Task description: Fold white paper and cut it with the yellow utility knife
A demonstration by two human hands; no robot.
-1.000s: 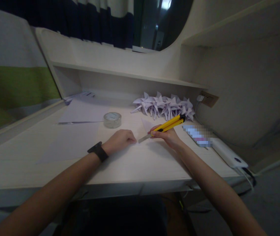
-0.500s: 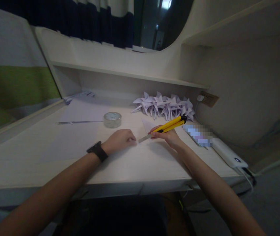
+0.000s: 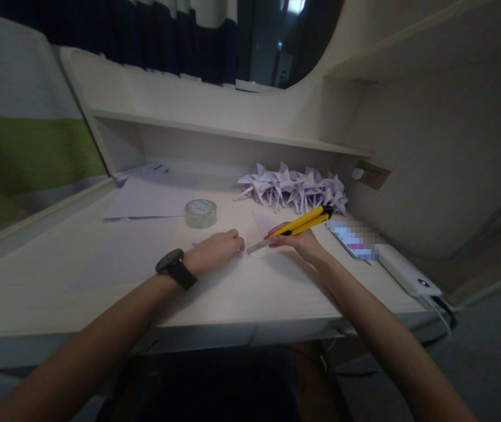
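Over the worktop, the yellow cutter is held in the closed right grip, its blade pointing toward eight o'clock, near the curled left grip; whether anything is pinched there cannot be told. Knuckles are best kept clear of the edge. No container is seen.

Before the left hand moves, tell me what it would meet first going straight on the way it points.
The left hand would likely meet the blade of the yellow cutter first, though depth is hard to judge here.
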